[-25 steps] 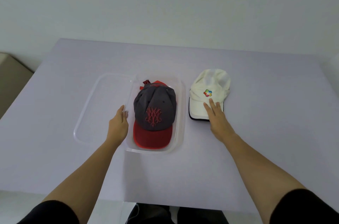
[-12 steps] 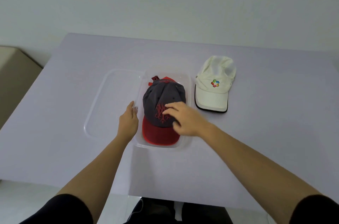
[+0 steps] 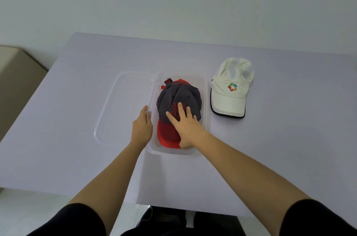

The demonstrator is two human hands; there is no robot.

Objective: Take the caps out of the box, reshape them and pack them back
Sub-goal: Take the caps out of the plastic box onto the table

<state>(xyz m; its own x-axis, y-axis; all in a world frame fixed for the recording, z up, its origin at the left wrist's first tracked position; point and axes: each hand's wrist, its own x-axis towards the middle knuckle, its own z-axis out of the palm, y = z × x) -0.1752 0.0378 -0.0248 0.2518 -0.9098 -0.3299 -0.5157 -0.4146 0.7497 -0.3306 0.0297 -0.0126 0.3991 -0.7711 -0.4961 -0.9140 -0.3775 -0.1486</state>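
Observation:
A grey cap with a red brim (image 3: 178, 98) lies in the clear plastic box (image 3: 205, 100) at the table's middle. My right hand (image 3: 185, 127) rests flat on it, fingers spread over the red embroidery and the brim. My left hand (image 3: 142, 127) lies against the box's left wall, fingers straight. A white cap (image 3: 230, 88) with a coloured logo and a dark-edged brim sits on the table just right of the box, touched by neither hand.
The clear lid (image 3: 108, 119) lies flat on the table against the box's left side. The lilac table (image 3: 289, 139) ends at a near edge below my forearms. A beige piece of furniture (image 3: 17, 81) stands beyond the table's left edge.
My right hand left the white cap, crossed left to the grey cap in the box and now lies flat on it. The left hand has stayed at the box's left wall.

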